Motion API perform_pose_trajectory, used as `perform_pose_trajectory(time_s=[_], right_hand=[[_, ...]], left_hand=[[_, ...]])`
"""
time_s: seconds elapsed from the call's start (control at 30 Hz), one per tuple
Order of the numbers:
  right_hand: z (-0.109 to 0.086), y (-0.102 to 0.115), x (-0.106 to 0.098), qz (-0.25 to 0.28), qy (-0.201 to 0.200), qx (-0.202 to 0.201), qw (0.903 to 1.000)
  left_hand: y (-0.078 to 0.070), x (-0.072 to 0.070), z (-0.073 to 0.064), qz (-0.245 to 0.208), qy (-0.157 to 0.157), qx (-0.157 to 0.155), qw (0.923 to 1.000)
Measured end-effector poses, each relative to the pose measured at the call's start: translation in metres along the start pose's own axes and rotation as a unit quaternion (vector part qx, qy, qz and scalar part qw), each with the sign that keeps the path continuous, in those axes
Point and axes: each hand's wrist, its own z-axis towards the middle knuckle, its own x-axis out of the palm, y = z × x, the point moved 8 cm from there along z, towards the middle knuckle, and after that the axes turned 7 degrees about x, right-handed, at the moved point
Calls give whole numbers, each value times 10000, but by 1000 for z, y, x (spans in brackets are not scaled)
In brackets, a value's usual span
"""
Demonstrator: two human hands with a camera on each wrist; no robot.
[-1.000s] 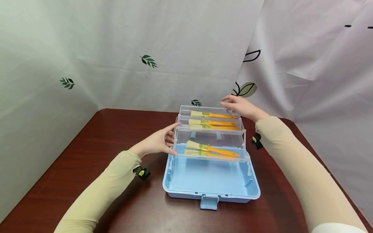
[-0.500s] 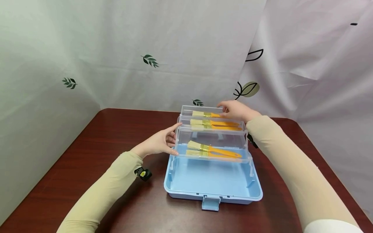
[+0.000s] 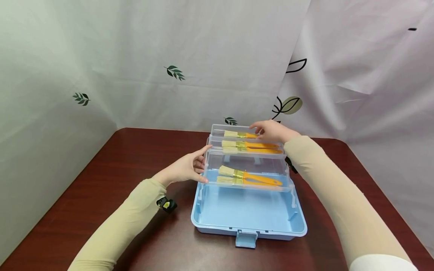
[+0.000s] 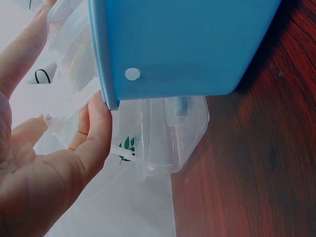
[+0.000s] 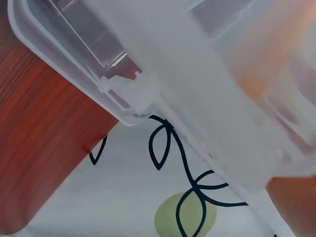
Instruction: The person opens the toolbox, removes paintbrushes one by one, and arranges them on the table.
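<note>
A light blue toolbox (image 3: 249,210) stands unlidded on the table, its clear tiered trays (image 3: 245,160) fanned out above the base. Yellow-handled paintbrushes lie in them: a pair in the lowest tray (image 3: 251,178), a pair in the middle (image 3: 251,146), and one paintbrush (image 3: 241,135) in the top tray. My left hand (image 3: 184,167) spans the trays' left side, thumb at the lowest tray's corner, index finger higher up. In the left wrist view its fingers (image 4: 98,128) touch near the blue rim. My right hand (image 3: 272,130) reaches into the top tray, covering that brush's handle end; whether it pinches the handle is hidden.
The toolbox's front latch (image 3: 246,239) hangs down towards the dark reddish wooden table (image 3: 152,146). Behind the table hangs a pale cloth (image 3: 135,75) with leaf prints. Beside the trays, white hinge arms (image 3: 293,199) join them to the base.
My right hand has come down and left from above the top tray to the brush's handle end. My left hand has stayed at the trays' side. The brushes lie as before.
</note>
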Motion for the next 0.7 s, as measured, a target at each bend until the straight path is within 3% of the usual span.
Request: perform_pose_trajectory(time_s=[0.3, 0.7], right_hand=[[3, -5, 0, 534, -28, -123, 9985], [6, -3, 2, 537, 51, -310, 9981]], left_hand=[[0, 0, -1, 68, -13, -59, 10000], [-1, 1, 0, 145, -44, -146, 9998]])
